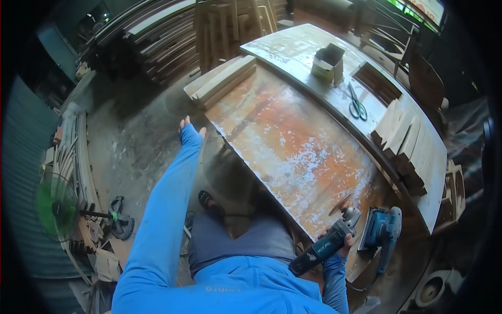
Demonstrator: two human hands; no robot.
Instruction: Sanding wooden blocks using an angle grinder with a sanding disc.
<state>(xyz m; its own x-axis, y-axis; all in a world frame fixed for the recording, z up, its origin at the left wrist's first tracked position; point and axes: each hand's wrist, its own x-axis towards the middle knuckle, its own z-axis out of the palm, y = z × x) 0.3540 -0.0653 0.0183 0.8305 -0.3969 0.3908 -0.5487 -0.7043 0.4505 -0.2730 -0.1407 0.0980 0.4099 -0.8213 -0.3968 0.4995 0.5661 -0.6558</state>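
Teal-and-black angle grinder (318, 252): in the right hand, at the near right end of the worn board (282, 131), disc (341, 204) pointing away from the body; can't tell if it touches the board.
Right hand (346, 248): wrapped around the grinder's body, fingers showing on both sides.
Left hand (191, 133): stretched forward, released, nothing in it, thumb apart, just beside the board's left edge.
Sander (386, 229): blue, just right of the grinder.
Grey-white panel (293, 44): beyond the board; bears an open box (328, 64), green-handled scissors (357, 107), pale wood pieces (408, 144).
Green fan (57, 208): far left, near wood scraps.
Stacked timber (170, 42): at the back.
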